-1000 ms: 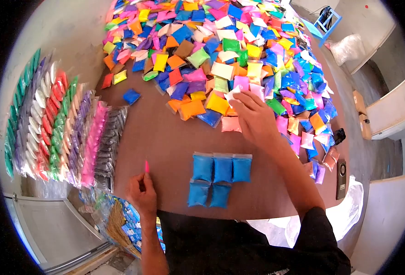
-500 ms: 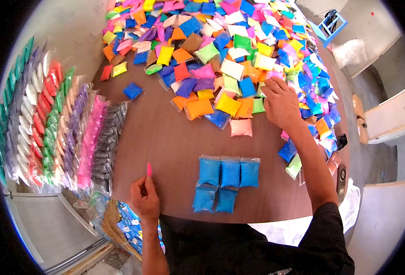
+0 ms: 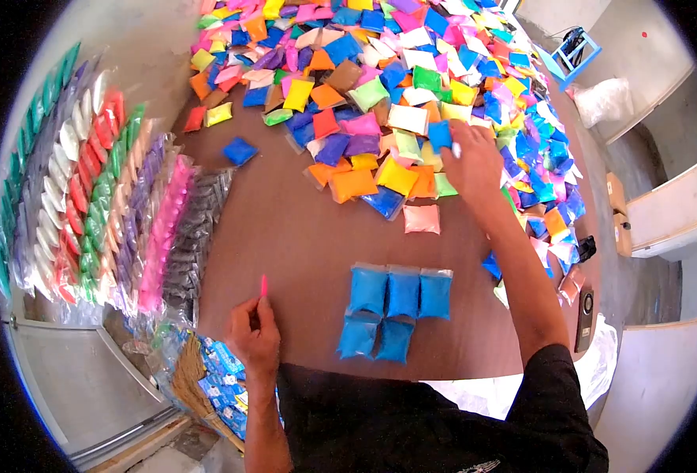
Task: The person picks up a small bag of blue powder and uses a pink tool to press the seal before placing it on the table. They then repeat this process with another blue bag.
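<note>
My right hand (image 3: 475, 162) is over the near edge of a heap of small coloured packets (image 3: 348, 185), its fingers closed on a blue packet (image 3: 440, 135). Near the front left of the table, my left hand (image 3: 254, 335) pinches a thin pink object (image 3: 264, 285) that points upward. Between the hands and closer to me, several blue packets (image 3: 402, 292) lie flat in two rows. A pale pink packet (image 3: 422, 219) rests alone just in front of the heap.
Long strips of packets (image 3: 88, 189) hang at the left of the brown table (image 3: 285, 229). A single blue packet (image 3: 240, 150) lies left of the heap. A black device (image 3: 585, 319) sits at the right edge. A straw broom (image 3: 191, 374) stands below left.
My right hand has taken hold of a blue packet at the heap. My left hand keeps the pink object. The whole view has shifted slightly.
</note>
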Demonstrator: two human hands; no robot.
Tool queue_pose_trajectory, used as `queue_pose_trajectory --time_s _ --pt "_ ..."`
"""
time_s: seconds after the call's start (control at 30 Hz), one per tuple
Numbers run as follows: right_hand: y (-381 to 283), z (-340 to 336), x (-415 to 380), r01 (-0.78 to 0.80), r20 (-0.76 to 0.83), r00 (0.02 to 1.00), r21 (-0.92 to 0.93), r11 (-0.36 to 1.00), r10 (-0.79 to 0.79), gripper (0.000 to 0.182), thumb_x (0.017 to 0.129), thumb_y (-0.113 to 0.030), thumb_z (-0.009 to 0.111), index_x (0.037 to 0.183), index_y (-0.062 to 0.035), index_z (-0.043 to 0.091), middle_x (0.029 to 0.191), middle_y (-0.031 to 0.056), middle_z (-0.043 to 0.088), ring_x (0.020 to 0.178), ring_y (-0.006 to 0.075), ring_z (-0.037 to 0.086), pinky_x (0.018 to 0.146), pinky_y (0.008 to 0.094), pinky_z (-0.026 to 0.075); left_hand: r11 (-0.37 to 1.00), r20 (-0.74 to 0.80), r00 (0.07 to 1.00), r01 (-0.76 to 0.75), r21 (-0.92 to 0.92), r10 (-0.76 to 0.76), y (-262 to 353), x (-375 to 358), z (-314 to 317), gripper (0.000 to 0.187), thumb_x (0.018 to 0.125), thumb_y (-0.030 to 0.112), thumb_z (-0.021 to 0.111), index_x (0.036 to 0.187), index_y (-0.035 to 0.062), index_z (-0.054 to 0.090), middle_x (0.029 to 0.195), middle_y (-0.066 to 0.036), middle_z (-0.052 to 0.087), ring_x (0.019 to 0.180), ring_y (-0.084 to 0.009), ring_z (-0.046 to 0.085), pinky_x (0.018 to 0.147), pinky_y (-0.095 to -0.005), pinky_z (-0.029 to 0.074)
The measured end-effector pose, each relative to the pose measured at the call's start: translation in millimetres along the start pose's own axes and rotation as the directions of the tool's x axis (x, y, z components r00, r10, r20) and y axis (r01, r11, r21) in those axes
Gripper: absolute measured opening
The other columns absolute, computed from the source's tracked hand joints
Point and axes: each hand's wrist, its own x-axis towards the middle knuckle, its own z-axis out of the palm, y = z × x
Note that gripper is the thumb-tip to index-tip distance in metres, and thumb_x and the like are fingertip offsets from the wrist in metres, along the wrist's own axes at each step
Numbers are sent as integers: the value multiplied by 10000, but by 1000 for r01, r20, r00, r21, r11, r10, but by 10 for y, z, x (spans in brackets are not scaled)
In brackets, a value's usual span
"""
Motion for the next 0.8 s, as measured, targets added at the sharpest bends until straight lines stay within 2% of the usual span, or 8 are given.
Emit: queue_pose_trajectory --time_s 0.1,0.33,0.4,0.47,0.5,0.6,0.73,0.8 --pt "71 -297 -69 -5 -179 983 153 988 33 482 774 -31 757 1246 -62 663 944 91 685 1030 297 637 916 410 517 1000 30 1000 1 -27 0 38 13 5 93 913 73 727 938 -10 694 817 -153 696 676 -248 670 615 -360 525" --pt "382 -467 -471 -142 -271 917 464 875 292 306 791 -6 726 1090 -44 674 1017 146 676 992 318 637 890 399 503 999 13 999 -44 -32 44 42 -3 -13 81 915 62 715 925 -14 690 802 -167 693 678 -258 680 613 -363 528" --pt "432 -518 -621 -93 -306 914 480 872 265 256 841 29 688 1080 -46 635 1059 131 677 948 237 644 842 339 506 999 14 999 -42 -20 42 59 3 -21 78 915 61 713 925 -13 689 800 -169 693 680 -259 681 612 -363 528" --pt "347 -639 -839 -176 -96 898 817 549 430 273 889 54 648 1136 -54 600 1072 70 673 943 133 619 791 268 493 995 1 997 -81 -65 81 51 8 -18 85 912 68 717 931 -12 694 797 -165 689 673 -260 676 601 -367 520" --pt "287 -718 -974 -185 -32 917 849 494 398 283 929 53 617 1187 -52 573 1073 20 653 953 74 582 761 221 475 994 -3 997 -84 -65 84 44 6 -17 85 912 68 717 931 -12 694 797 -165 689 673 -260 676 601 -367 520" --pt "-65 -1004 -1318 -255 109 911 906 336 397 341 924 39 617 1254 -25 558 1091 57 675 899 95 632 708 245 512 987 10 987 -159 5 159 65 12 -34 77 899 74 728 924 8 699 790 -158 677 664 -278 667 591 -382 516" --pt "-378 -1270 -1864 -373 206 887 847 378 412 340 936 29 622 1271 -15 588 1021 50 691 839 95 654 663 241 532 952 57 960 -279 129 273 157 -7 -50 68 883 94 737 904 43 698 787 -138 650 668 -321 650 600 -417 513" --pt "-579 -1447 -2067 -432 356 860 889 149 366 334 946 19 627 1278 -9 603 996 51 705 808 100 667 673 237 549 946 80 960 -277 168 267 174 -7 -64 67 879 101 740 900 56 696 788 -132 644 673 -330 647 602 -424 513"
